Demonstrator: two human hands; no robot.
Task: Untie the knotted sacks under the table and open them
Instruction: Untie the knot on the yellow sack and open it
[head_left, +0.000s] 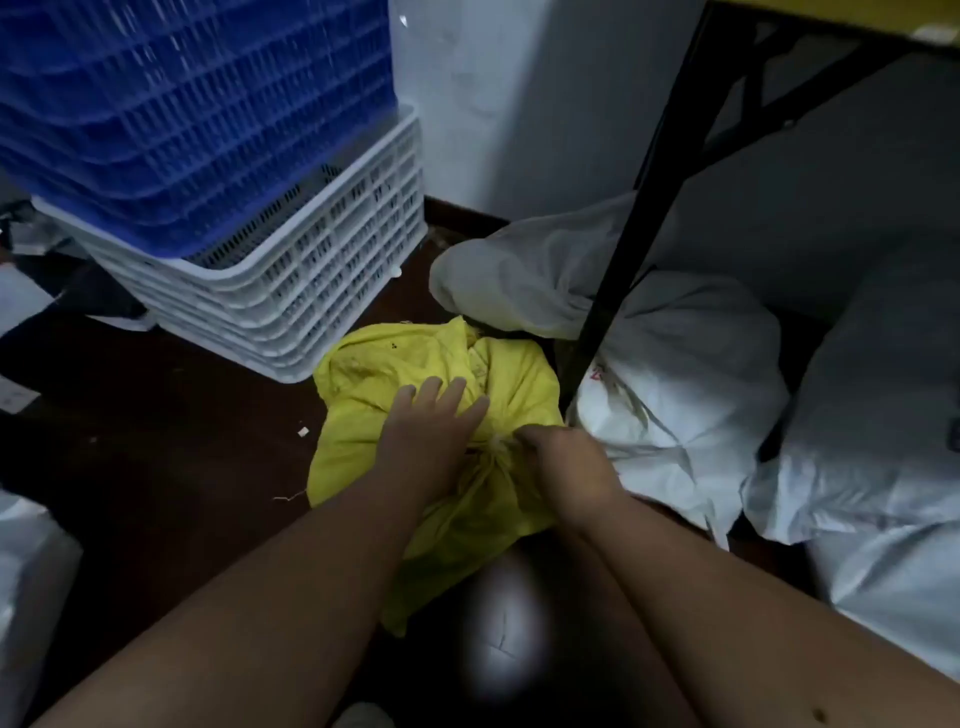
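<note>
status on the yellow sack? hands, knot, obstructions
Left hand flat on yellow sack; right hand pinching at the knot, still tied. Table leg close on the right, not blocking.

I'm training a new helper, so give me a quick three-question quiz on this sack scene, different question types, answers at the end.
1. True or false: the left hand lies flat on the yellow sack.
2. Which hand pinches the knot? A left, B right.
3. Fill in: blue crates sit in ___ crates.

Key: 1 true; 2 B, the right hand; 3 white.
</note>
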